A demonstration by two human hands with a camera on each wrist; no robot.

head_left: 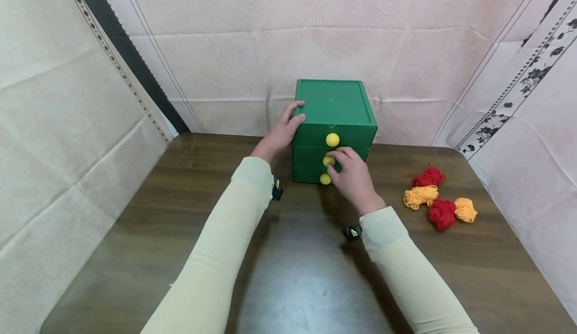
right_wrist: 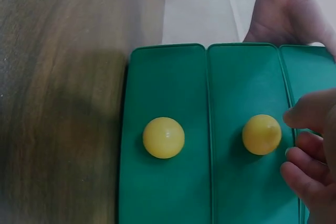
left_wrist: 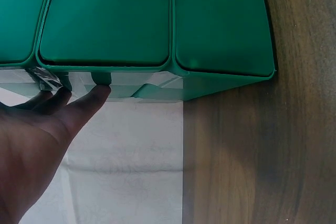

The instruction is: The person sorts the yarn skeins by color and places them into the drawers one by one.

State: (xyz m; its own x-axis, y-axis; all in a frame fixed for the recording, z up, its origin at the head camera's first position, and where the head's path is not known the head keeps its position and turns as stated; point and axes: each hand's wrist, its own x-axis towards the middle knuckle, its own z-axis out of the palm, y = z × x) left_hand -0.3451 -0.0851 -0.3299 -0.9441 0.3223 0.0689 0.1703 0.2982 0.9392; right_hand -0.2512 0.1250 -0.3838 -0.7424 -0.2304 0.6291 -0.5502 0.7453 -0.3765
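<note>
A green three-drawer box (head_left: 335,101) stands on the table, its drawers closed. Each drawer front has a round yellow knob: top knob (head_left: 332,139), middle knob (head_left: 328,161) and bottom knob (head_left: 325,179). My left hand (head_left: 285,132) rests on the box's left side, its extended fingers (left_wrist: 86,103) against the taped side wall. My right hand (head_left: 353,176) is at the middle drawer's front, thumb and fingers loosely bent and parted. In the right wrist view its fingertips (right_wrist: 291,117) are just beside the middle knob, a small gap between; the top knob is hidden there.
To the right of the box lie red yarn bundles (head_left: 442,215) and yellow yarn bundles (head_left: 420,197) in a loose group. The brown wooden table (head_left: 203,254) meets pale patterned cloth (head_left: 216,63) behind and at both sides.
</note>
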